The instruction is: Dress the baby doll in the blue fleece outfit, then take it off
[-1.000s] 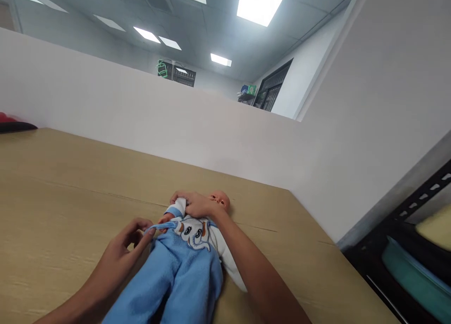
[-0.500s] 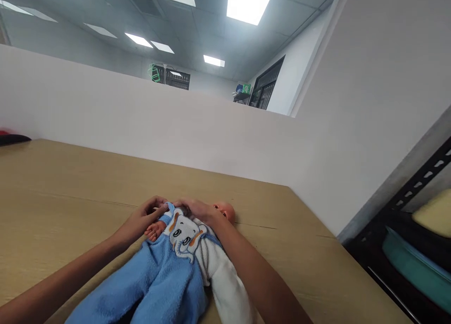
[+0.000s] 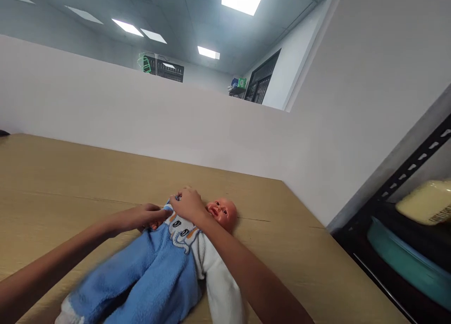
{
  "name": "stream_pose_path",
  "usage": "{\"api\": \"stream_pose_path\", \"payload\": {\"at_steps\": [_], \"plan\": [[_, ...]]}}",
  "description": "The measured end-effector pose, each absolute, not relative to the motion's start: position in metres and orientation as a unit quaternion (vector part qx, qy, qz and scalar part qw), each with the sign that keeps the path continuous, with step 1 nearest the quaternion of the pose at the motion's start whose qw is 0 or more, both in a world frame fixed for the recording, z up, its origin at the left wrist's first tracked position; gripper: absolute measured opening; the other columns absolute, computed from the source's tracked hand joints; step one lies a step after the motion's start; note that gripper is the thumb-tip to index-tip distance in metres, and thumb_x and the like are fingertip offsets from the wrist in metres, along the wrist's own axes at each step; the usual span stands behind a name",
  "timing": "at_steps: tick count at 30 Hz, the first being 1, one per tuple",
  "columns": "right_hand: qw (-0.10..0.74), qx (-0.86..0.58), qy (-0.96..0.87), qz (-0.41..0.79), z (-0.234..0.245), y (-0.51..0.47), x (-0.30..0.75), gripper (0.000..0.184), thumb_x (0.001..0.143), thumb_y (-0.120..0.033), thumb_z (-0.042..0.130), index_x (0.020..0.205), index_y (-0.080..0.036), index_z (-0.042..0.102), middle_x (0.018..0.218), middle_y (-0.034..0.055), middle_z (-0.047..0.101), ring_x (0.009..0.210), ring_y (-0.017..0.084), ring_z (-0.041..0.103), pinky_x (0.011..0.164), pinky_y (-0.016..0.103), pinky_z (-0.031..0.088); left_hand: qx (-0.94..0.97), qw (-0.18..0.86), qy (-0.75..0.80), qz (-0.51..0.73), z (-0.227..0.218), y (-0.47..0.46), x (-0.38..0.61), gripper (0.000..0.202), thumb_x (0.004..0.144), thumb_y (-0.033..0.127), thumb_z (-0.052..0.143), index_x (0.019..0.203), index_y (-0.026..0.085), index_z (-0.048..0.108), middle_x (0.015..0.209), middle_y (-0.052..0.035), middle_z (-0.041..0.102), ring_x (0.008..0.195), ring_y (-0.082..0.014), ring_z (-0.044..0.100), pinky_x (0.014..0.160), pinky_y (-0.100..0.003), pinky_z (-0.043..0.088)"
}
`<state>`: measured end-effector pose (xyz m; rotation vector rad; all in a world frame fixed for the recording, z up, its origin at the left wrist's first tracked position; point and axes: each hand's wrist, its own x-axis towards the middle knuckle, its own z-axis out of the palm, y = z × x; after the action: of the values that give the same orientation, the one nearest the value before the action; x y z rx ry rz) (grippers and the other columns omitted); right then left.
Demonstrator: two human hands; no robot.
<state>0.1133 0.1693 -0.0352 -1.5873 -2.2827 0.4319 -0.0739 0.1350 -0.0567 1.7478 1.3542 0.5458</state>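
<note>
A baby doll [image 3: 222,212] lies on its back, its head toward the far right. It wears a fleece romper [image 3: 155,265] with blue legs, a white sleeve and an elephant face on the chest. My left hand [image 3: 155,215] is closed at the romper's blue edge, beside the doll's small hand, with thumb and fingers pinched together. Across the upper chest reaches my right hand [image 3: 188,204], its fingers curled on the cloth at the shoulder near the head. The doll's far arm is mostly hidden by my hands.
The doll rests on a light wooden table [image 3: 88,173] with a seam across it. A low white partition [image 3: 141,112] stands behind, and a wall closes the right side. At right, a black rack [image 3: 405,178] holds a yellow package [image 3: 426,202] and a teal basin [image 3: 408,263].
My right hand has shifted left and up off the doll's face, which now shows more fully. My left hand has turned and lowered slightly at the sleeve. The view has tilted a little downward.
</note>
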Motion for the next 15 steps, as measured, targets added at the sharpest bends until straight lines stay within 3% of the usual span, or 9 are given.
{"api": "stream_pose_path", "payload": {"at_steps": [4, 9, 15], "plan": [[0.155, -0.577, -0.795, 0.101, -0.039, 0.164, 0.105, 0.036, 0.107, -0.029, 0.057, 0.124, -0.005, 0.078, 0.135, 0.0264, 0.073, 0.125, 0.034, 0.069, 0.104, 0.041, 0.053, 0.733, 0.372, 0.533, 0.201, -0.062, 0.137, -0.068, 0.065, 0.079, 0.087, 0.056, 0.072, 0.024, 0.070, 0.073, -0.0072, 0.074, 0.077, -0.0334, 0.071, 0.067, -0.037, 0.052], [0.151, -0.600, -0.782, 0.077, -0.042, 0.164, 0.102, 0.036, 0.109, -0.028, 0.053, 0.128, -0.007, 0.075, 0.141, 0.0261, 0.069, 0.115, 0.033, 0.073, 0.095, 0.042, 0.058, 0.757, 0.299, 0.544, 0.206, -0.068, 0.130, -0.072, 0.062, 0.087, 0.080, 0.042, 0.080, 0.026, 0.070, 0.088, -0.0137, 0.081, 0.090, -0.0394, 0.074, 0.083, -0.045, 0.052], [0.125, -0.611, -0.779, 0.067, -0.042, 0.180, 0.112, 0.040, 0.111, -0.028, 0.047, 0.123, -0.007, 0.078, 0.125, 0.0252, 0.079, 0.114, 0.032, 0.076, 0.093, 0.039, 0.057, 0.762, 0.268, 0.554, 0.202, -0.063, 0.124, -0.083, 0.059, 0.091, 0.074, 0.040, 0.091, 0.025, 0.073, 0.092, -0.0133, 0.082, 0.090, -0.0375, 0.076, 0.082, -0.043, 0.051]]}}
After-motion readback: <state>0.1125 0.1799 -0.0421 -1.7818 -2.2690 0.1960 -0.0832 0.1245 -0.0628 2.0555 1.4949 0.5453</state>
